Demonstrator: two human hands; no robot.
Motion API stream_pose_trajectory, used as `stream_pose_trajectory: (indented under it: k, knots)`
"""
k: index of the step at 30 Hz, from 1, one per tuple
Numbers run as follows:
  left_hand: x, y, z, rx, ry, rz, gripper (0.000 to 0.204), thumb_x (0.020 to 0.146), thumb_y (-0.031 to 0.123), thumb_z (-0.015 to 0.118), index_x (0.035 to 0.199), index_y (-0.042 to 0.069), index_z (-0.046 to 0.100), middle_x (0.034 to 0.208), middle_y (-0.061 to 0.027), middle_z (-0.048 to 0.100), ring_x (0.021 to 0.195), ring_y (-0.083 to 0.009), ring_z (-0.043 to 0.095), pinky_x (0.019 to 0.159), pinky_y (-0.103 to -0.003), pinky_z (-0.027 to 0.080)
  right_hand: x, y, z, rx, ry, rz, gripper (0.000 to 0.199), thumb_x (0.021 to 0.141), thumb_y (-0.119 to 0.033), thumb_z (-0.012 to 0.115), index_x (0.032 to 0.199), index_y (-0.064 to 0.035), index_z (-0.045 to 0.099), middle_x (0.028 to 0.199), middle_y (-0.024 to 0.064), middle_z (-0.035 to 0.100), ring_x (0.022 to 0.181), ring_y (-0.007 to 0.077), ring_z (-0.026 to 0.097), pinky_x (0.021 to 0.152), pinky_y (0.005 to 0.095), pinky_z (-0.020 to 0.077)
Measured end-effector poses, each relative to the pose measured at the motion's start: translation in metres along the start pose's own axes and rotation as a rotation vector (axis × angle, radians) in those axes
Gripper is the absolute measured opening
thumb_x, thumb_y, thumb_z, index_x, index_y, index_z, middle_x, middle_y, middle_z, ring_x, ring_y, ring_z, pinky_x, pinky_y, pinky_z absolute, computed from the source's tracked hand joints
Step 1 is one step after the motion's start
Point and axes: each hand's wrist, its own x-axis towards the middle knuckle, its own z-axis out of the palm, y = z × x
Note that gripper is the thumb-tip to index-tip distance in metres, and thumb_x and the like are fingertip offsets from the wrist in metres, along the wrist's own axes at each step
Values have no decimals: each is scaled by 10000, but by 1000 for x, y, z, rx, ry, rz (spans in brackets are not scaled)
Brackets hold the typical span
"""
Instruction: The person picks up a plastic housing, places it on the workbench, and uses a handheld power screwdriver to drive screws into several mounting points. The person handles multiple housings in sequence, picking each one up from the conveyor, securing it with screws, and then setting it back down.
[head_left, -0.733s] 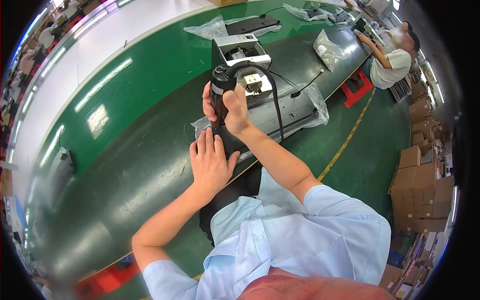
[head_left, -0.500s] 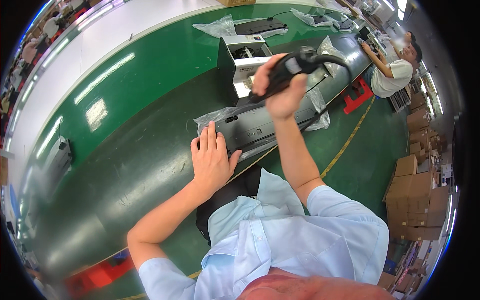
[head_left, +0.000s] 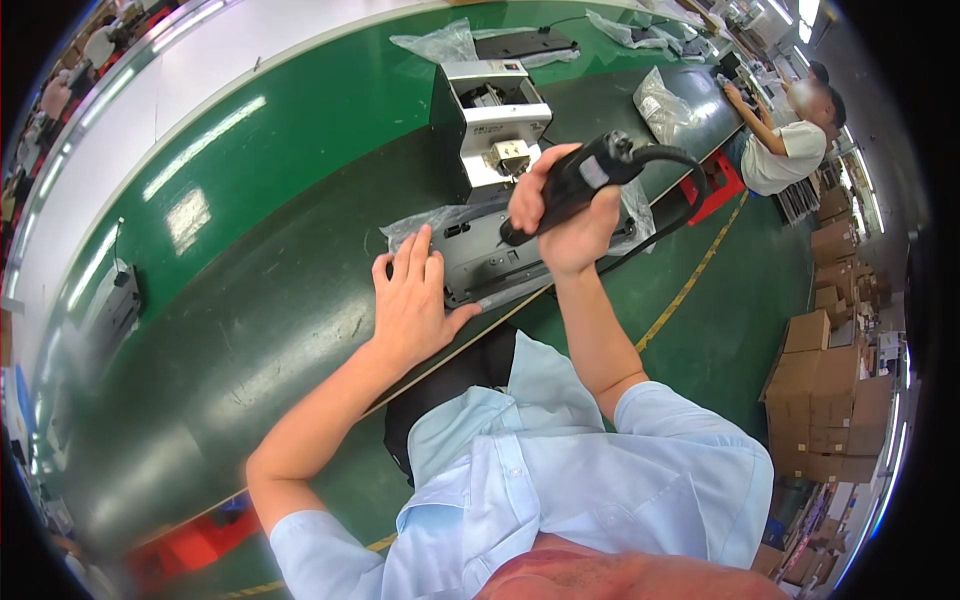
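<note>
Right hand [head_left: 572, 232] is wrapped tight around a black power tool [head_left: 575, 182], held up in the air over the far end of the grey panel [head_left: 492, 262], tip pointing down-left toward it. A black cable [head_left: 668, 190] loops off the tool's back end and runs down to the right. Compared with half a second ago, the tool has come down and back toward the body; before that it was raised farther out to the right, and earlier still it sat right over the panel next to the white machine [head_left: 490, 118].

Left hand [head_left: 412, 300] lies flat, fingers spread, holding nothing, pressing on the near left corner of the panel and its clear plastic wrap [head_left: 410, 228]. It has stayed in the same spot across all the frames.

Panel lies flat on the dark belt [head_left: 250, 330], just in front of the white machine. Tool tip may be touching the panel, hard to tell from this angle.

Another person [head_left: 785, 150] sits farther down the line at the right, hands on the belt. Cardboard boxes [head_left: 830, 390] are stacked on the floor at the right.
</note>
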Motion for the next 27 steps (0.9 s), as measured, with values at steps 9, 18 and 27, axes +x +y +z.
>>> stream_pose_trajectory:
  k: [9,18,27]
  knots:
    - [5,-5,1,-64,-34,-5,816,653,446,923,1191,-53,566,1514,-270,450,1391,-381,447,1087,-580,322,-38,11,40,142,-193,234,826,865,-807,574,1079,-11,512,670,87,534,559,183,507,529,328,426]
    - [5,-5,3,-66,-10,0,782,654,463,917,1160,-29,581,1487,-255,484,1372,-375,469,1061,-570,343,-39,16,46,94,-232,283,857,804,-839,639,1046,-28,511,654,75,536,548,161,501,530,311,413]
    - [6,-7,2,-61,-14,2,770,655,453,917,1165,-22,588,1483,-255,485,1365,-382,476,1072,-569,340,-42,24,48,129,-172,311,852,802,-829,653,1010,-14,514,658,78,539,530,152,502,490,295,396]
